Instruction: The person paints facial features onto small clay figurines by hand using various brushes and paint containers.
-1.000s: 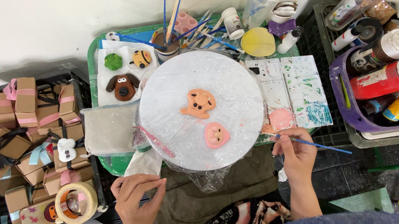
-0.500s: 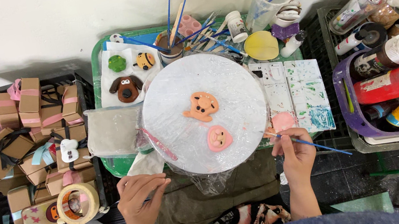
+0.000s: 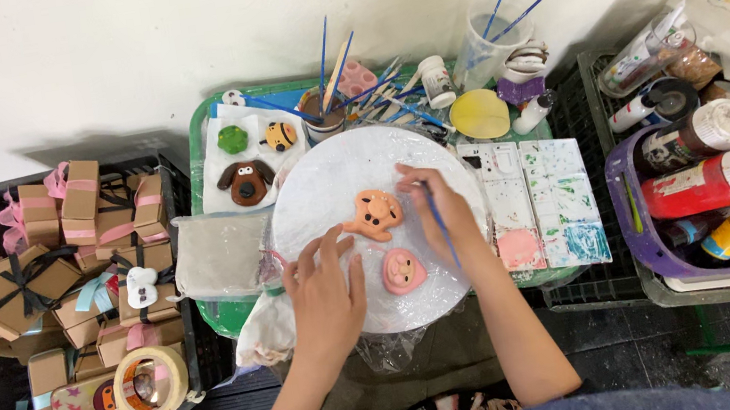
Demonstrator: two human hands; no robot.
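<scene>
A round white turntable wrapped in clear film [image 3: 314,183] carries two clay animal faces. The orange one [image 3: 373,214] lies near the middle and the pink one [image 3: 403,271] just below it. My left hand [image 3: 326,296] rests flat on the turntable's lower left, fingers spread, just left of the pink face. My right hand [image 3: 437,209] grips a thin blue paintbrush [image 3: 441,228] and sits beside the orange face, its fingertips close to the face's right edge.
Finished clay figures [image 3: 245,180] lie on a white cloth at the back left. A cup of brushes [image 3: 323,111] stands behind the turntable, with paint palettes [image 3: 536,200] to its right. Paint bottles [image 3: 709,180] fill a purple bin at right; small gift boxes [image 3: 66,247] and a tape roll [image 3: 150,384] sit at left.
Both hands have come up from the near edge onto the turntable. The right hand brought the brush to the orange face; the left hand now lies flat beside the pink face.
</scene>
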